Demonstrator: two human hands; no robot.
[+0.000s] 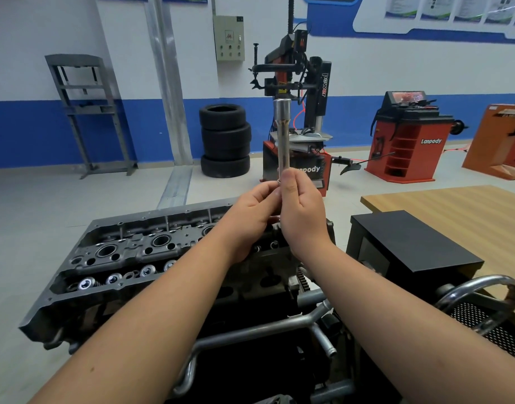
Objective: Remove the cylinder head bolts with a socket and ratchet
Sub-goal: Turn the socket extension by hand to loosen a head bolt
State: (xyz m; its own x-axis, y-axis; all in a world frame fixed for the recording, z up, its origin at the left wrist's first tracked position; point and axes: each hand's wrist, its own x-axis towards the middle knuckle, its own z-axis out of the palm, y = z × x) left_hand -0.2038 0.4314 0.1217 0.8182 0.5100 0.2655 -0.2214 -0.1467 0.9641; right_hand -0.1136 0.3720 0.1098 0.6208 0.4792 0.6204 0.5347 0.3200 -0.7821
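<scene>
A long shiny metal socket extension [283, 135] stands upright in front of me, its wider socket end at the top. My right hand [304, 217] grips its lower end, fingers curled round the shaft. My left hand [252, 223] pinches the same lower end from the left with its fingertips. What lies inside the hands is hidden. Below them sits the grey cylinder head [128, 258] on an engine stand, with valve springs and spark plug wells showing. No ratchet is visible.
A black box [410, 246] stands to the right on a wooden table [469, 211]. Chrome tubing [483, 293] and grey pipes [265, 330] lie near my arms. Stacked tyres [225, 141], a tyre changer [297, 112] and a red wheel balancer [408, 138] stand behind.
</scene>
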